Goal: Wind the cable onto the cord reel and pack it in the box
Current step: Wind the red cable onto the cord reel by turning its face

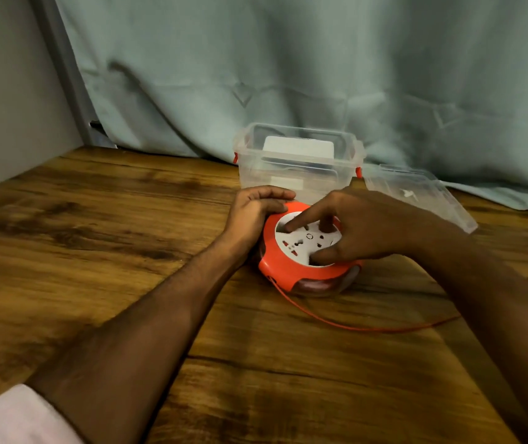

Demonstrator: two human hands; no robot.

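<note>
The left hand point(254, 213) curls around the far left edge of the cord reel point(304, 251), fingers wrapped over the orange rim and thumb along its side, gripping it against the surface point(112, 251). The right hand point(361, 229) is spread over the reel's white round face, its forefinger point(297, 221) stretched out and pressed into a recess on the left part of that face, the thumb down near the front rim and the other fingers bent over the middle; it grips nothing, but bears on the socket plate. The reel lies flat, socket holes facing up, its orange casing showing a dark clear window on the near side through which the wound coil is dimly seen. A thin orange cable point(352, 326) leaves the reel at its near left corner, runs toward the person, then bends right across the wood and off toward the right edge of the view; another short stretch shows far right.

Just behind the reel stands the clear plastic box point(297, 161), open, with red latches at both ends and something white inside. Its clear lid point(422, 193) lies flat to the right of it. The wooden surface runs back to a pale green curtain point(320, 59), with a grey wall point(6, 91) on the left. A pale pink sleeve point(12, 418) shows at the lower left corner.
</note>
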